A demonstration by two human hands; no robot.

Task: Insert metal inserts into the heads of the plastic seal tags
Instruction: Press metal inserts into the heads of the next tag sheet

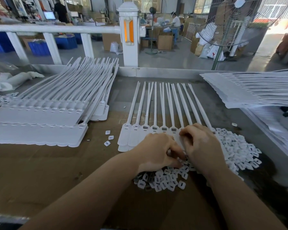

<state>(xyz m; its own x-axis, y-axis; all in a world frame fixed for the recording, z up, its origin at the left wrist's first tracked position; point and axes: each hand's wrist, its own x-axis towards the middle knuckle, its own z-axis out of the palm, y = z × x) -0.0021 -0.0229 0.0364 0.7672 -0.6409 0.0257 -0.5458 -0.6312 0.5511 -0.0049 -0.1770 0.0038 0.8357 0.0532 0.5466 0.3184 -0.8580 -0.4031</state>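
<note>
Strip of white plastic seal tags point(156, 117) lies flat on counter point(56, 163), 12 o'clock from both hands. Small white square inserts point(231, 146) heaped at 3 o'clock. Left hand point(155, 151) and right hand point(201, 146) curled, fingertips pinching inserts. Probably light, stiff, slippery: pinch by edges.

Nothing readable here: the white seal tags point(150, 130), the small inserts point(231, 146) and the cardboard-covered worktop point(56, 171) carry no legible text or numbers.

Both hands meet over a joined row of seal tags point(150, 130) on the table point(56, 171): left hand point(155, 151), right hand point(203, 146), fingers curled among loose inserts point(236, 146).
</note>
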